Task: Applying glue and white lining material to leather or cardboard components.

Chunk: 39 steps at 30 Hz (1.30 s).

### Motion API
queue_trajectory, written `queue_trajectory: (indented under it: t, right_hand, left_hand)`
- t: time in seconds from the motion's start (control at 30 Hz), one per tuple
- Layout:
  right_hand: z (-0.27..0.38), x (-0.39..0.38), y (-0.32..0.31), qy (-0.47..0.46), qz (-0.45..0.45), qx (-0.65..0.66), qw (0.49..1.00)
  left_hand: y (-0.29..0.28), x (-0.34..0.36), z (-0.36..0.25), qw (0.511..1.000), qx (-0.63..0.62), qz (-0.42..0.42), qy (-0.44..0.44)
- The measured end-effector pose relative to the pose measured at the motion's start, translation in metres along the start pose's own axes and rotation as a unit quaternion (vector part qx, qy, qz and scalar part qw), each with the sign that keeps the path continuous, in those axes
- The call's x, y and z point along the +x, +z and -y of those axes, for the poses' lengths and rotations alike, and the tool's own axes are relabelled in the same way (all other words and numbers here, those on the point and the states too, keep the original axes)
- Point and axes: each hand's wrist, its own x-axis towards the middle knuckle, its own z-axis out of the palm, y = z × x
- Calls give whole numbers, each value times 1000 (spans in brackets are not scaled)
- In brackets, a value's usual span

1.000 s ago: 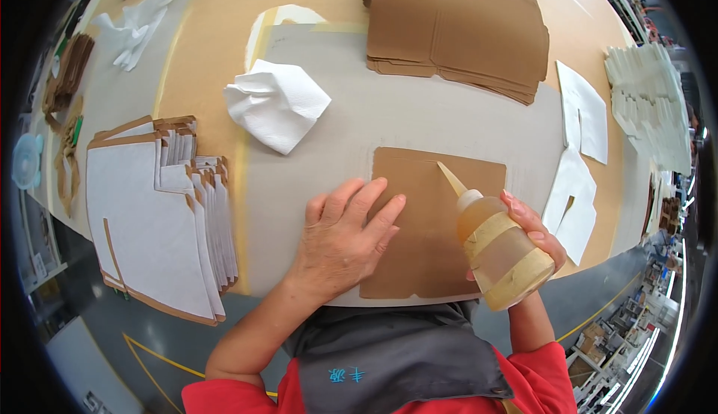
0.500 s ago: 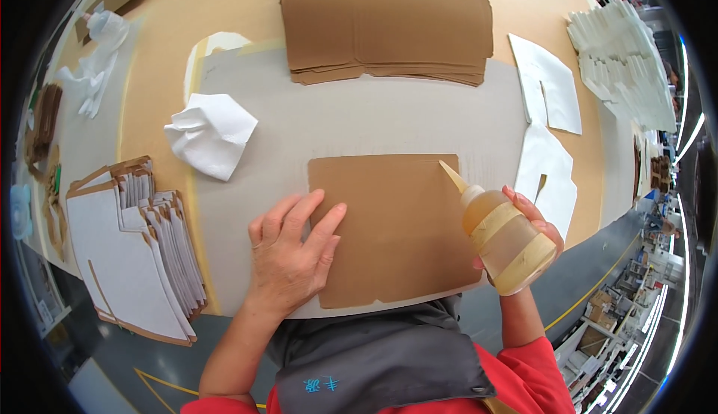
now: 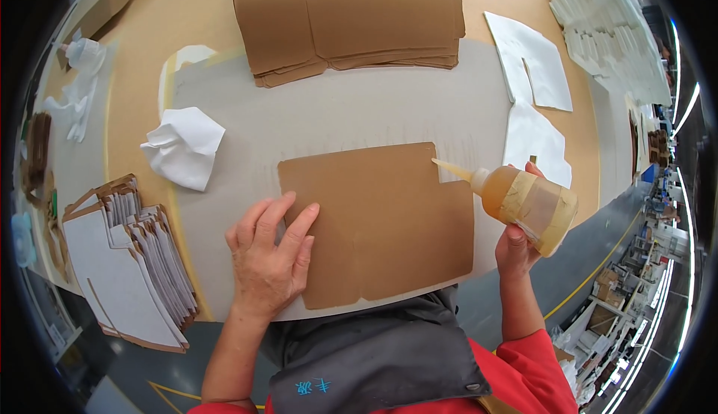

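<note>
Head view, the only one I have: my left hand [image 3: 271,261] lies flat, fingers spread, pressing the near-left corner of the brown card sheet [image 3: 389,223] onto the grey mat [image 3: 351,118] on the bench [image 3: 138,77]. My right hand [image 3: 516,246] is wrapped tight around the glue bottle [image 3: 523,201], a soft amber bottle tipped on its side with its long nozzle just touching the sheet's notched right edge.

What worries me: the nozzle sits right at the border of the card, so a hard squeeze could send glue off the edge onto the mat. My pressing hand holds only one corner; if the nozzle drags, I judge the far side could pivot or lift. Too much glue could also creep toward my fingers.

Packages and labels: the bottle wears a wide band of pale tan tape around its middle, with no label that I can make out. A thick stack of brown card [image 3: 348,14] rests at the far edge of the mat. White cut sheets [image 3: 527,59] lie to the right, with a larger fanned pile of white pieces [image 3: 613,32] beyond them. At my left sits a fanned stack of white-faced, brown-edged folded pieces [image 3: 123,264], and a crumpled white cloth [image 3: 183,148] lies near the mat's left edge. A blue mark shows on my dark apron [image 3: 374,362].
</note>
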Motion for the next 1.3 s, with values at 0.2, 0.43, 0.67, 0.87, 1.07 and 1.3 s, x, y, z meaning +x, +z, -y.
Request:
queue_trajectory:
  t: [0.2, 0.43, 0.67, 0.87, 1.07, 1.3]
  right_hand:
    - [-6, -16, -20, -27, 31, -40, 998]
    - [-14, -30, -39, -64, 36, -56, 996]
    - [-8, -23, -50, -59, -34, -49, 996]
    - [-5, -29, -62, -45, -36, -35, 998]
    - [-2, -48, -77, -31, -21, -39, 999]
    - [0, -73, -93, -18, -21, -23, 999]
  left_hand:
    - [-1, 0, -1, 1000, -2, -6, 4]
    - [0, -1, 1, 1000, 16, -6, 10]
    - [-2, -1, -2, 1000, 12, -4, 3]
    - [2, 0, 0, 999, 28, -16, 20]
    - [1, -1, -1, 998, 45, -17, 27]
    - [5, 0, 0, 999, 19, -26, 22]
